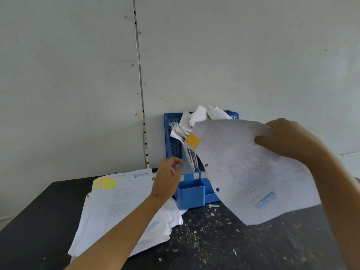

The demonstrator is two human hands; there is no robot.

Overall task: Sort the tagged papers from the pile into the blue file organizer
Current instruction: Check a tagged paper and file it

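Note:
My right hand (288, 139) grips the upper edge of a white printed sheet (243, 172) with an orange tag (192, 140) at its far corner, held tilted in front of the blue file organizer (171, 137). The organizer stands against the wall with several crumpled papers (196, 117) sticking out of its slots. My left hand (167, 178) reaches to the organizer's left front, its fingers curled at the edge of the papers standing in it. The pile of papers (120, 203) lies on the black table to the left, its top sheets bearing yellow and orange tags (106, 183).
A small blue cup compartment (191, 193) projects from the organizer's front. The black table (233, 240) is strewn with small white paper scraps. A white panelled wall (78, 94) rises right behind the organizer.

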